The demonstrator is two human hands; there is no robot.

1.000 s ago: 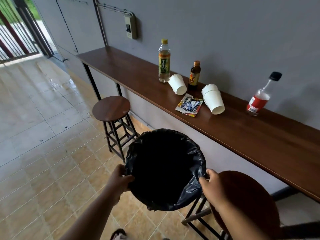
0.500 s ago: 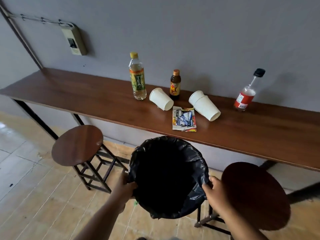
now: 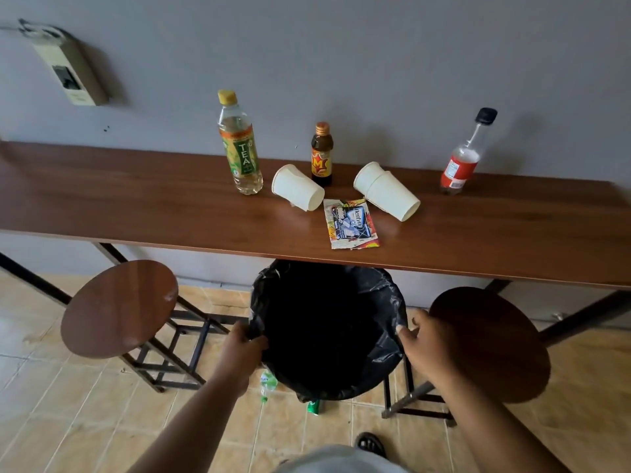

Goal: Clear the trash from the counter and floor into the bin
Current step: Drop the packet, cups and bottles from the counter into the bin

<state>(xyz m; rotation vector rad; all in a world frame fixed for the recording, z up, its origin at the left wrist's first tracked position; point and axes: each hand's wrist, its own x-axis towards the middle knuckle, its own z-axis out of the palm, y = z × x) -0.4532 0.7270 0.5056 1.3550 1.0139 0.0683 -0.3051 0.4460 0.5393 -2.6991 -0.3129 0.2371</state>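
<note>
The bin (image 3: pixel 389 302), lined with a black bag, hangs between two stools just under the counter's front edge. My left hand (image 3: pixel 240 346) grips its left rim and my right hand (image 3: pixel 426 341) grips its right rim. On the wooden counter (image 3: pixel 136 203) stand a tea bottle (image 3: pixel 240 145), a small brown bottle (image 3: pixel 321 155) and a red-labelled bottle (image 3: pixel 461 162). A white paper cup (image 3: pixel 297 187) and a pair of nested cups (image 3: pixel 387 191) lie on their sides. A flat wrapper (image 3: pixel 351 224) lies near the edge. A clear plastic bottle (image 3: pixel 268 384) and a green scrap (image 3: pixel 313 406) lie on the floor under the bin.
A round wooden stool (image 3: pixel 119 308) stands left of the bin and another stool (image 3: pixel 491 343) right of it, both close. A switch box (image 3: pixel 70 75) is on the grey wall. The floor is tan tile; a sandalled foot (image 3: pixel 370 443) shows at the bottom.
The view has swung to face the counter squarely. The bin, held in both hands, has moved forward until its far rim is under the counter edge. Floor litter has come into sight.
</note>
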